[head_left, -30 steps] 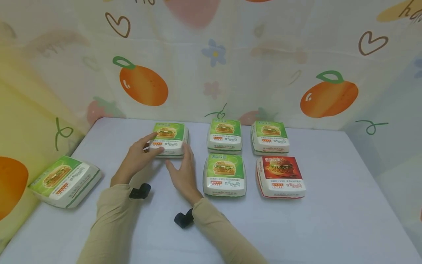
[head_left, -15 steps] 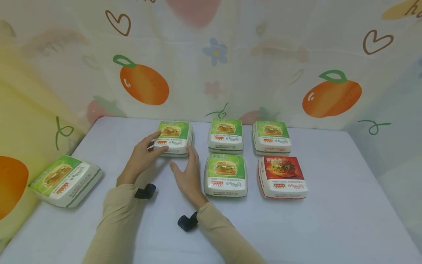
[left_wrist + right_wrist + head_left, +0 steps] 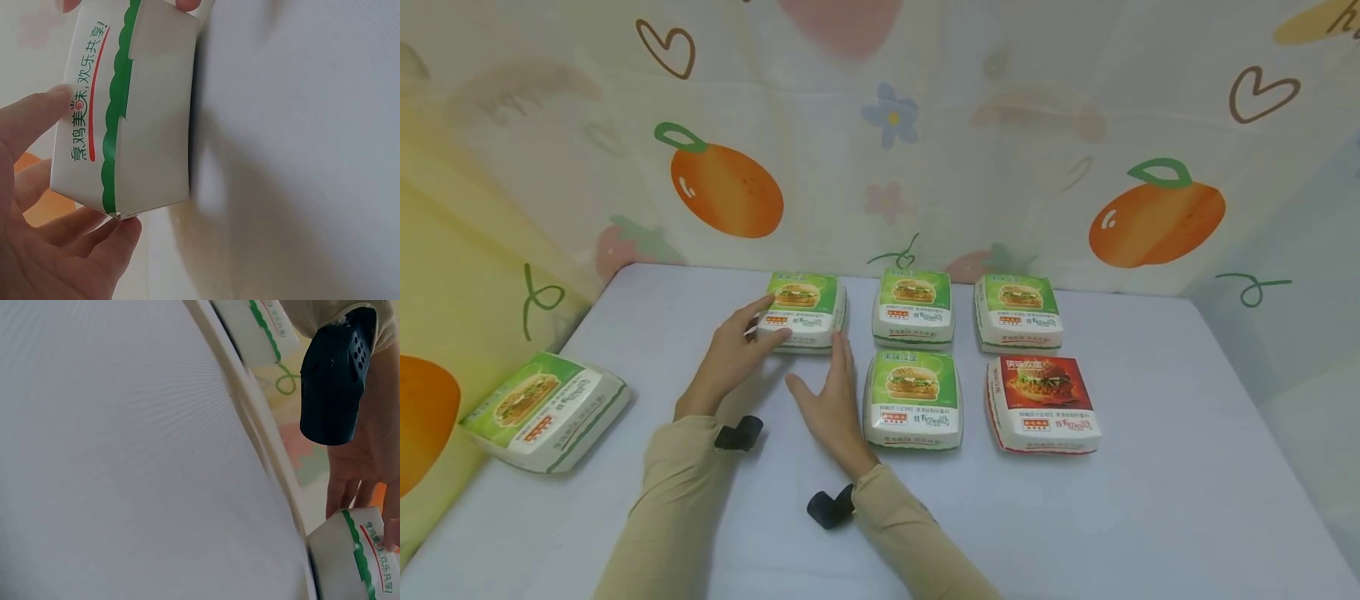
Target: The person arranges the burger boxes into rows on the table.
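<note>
A green-and-white burger box (image 3: 808, 323) sits at the back left of the table, between both hands. My left hand (image 3: 728, 358) grips its left front corner, thumb on the front face and curled fingers along the left side. The left wrist view shows this thumb against the printed front of the box (image 3: 150, 119). My right hand (image 3: 829, 408) touches the right front corner with its straight fingertips, its thumb held away from the box. In the right wrist view, the left hand (image 3: 359, 465) appears beside the box (image 3: 340, 556); the right hand is outside that frame.
Right of this box stand two green boxes at the back, one green box (image 3: 913, 400) in front, and a red burger box (image 3: 1042, 404). Another green box (image 3: 546, 412) lies angled at the table's left edge. A printed curtain (image 3: 880, 167) hangs behind the white table (image 3: 1150, 500).
Both hands have moved right together, and the burger box between them has slid right toward the back row. The other boxes hold their places.
</note>
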### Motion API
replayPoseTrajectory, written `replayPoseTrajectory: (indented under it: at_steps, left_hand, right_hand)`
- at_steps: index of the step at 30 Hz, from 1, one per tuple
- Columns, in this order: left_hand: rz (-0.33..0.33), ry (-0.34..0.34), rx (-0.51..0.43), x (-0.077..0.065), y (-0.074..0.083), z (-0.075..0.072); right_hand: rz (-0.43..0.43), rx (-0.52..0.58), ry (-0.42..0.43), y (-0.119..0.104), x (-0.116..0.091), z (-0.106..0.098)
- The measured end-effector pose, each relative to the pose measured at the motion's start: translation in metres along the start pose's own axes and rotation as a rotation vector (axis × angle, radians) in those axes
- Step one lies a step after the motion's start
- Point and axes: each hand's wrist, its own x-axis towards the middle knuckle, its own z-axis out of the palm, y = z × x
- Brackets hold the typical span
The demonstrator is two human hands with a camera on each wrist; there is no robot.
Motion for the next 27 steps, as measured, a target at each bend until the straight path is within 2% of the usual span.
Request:
replayPoseTrajectory:
  at_steps: [27]
  left_hand:
    - [0.015,-0.001,0.019,0.015,0.008,0.008]
  right_hand:
    - [0.007,0.004,0.004,0.000,0.008,-0.002]
